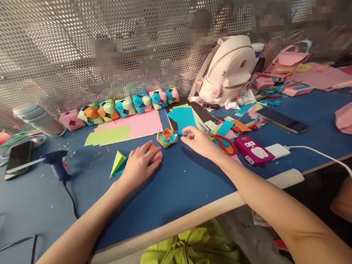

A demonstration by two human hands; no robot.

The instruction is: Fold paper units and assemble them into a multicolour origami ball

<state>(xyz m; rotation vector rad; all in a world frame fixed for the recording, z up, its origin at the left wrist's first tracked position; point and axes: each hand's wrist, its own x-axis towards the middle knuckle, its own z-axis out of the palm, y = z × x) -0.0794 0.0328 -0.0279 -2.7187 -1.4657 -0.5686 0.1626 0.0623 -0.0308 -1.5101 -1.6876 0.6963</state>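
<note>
Folded paper piece beside your left hand looks matt and crisp, and so does the little paper cup between your hands. Your tabletop is smooth, kinda matt. Right of your right hand you've got shiny plastic scissor handles and a glossy phone. Past both hands, perforated metal screen, rough with holes.

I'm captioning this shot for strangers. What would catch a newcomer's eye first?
Probably the bright row of paper balls before the mesh, at the far side of the blue table. Then the pale backpack, right of that row. Nearer, a small paper bowl sits between the left hand and right hand.
</note>
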